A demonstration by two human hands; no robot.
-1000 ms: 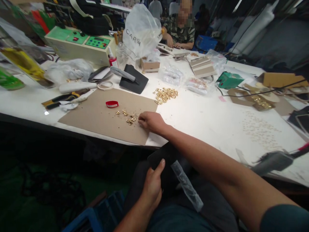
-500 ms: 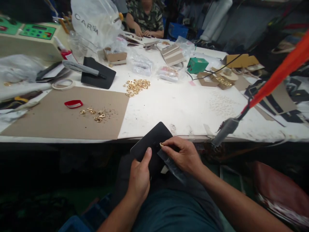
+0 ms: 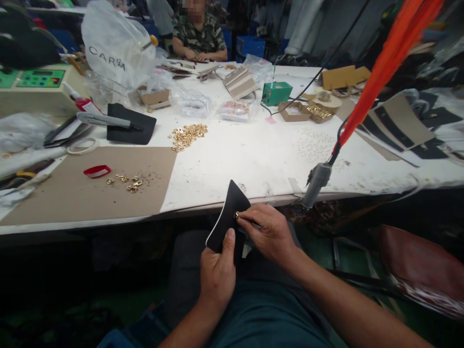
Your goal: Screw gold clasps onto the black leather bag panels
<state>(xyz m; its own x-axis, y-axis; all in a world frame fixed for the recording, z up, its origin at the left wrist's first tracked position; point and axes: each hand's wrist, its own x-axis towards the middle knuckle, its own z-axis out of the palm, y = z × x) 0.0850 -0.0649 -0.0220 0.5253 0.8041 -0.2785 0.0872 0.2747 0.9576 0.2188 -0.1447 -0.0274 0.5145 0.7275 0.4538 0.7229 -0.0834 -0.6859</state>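
My left hand (image 3: 218,270) is closed on a black leather-like panel (image 3: 225,217), thumb on top and fingers hidden beneath. The panel is held above my lap, by the table's front edge, and it bends along its pale left edge. Between the thumb and forefinger of my right hand (image 3: 270,232) is a small gold metal fitting (image 3: 237,215), pinched against the panel's face. Its exact shape is mostly covered by the fingertips. On the table lie a pile of gold fittings (image 3: 188,136) and several gold rings (image 3: 134,185) on a brown board (image 3: 90,198).
A grey cylindrical tool (image 3: 317,186) hangs from an orange cord (image 3: 380,72) at the right. Beyond stand a green box (image 3: 276,93) and an open carton of gold pieces (image 3: 319,114). A red band (image 3: 96,171) lies at left. Another person (image 3: 199,36) sits across the table.
The panel has turned more upright and is now bent. The clear plastic strip that hung beside my right hand no longer shows. My view has shifted to the right.
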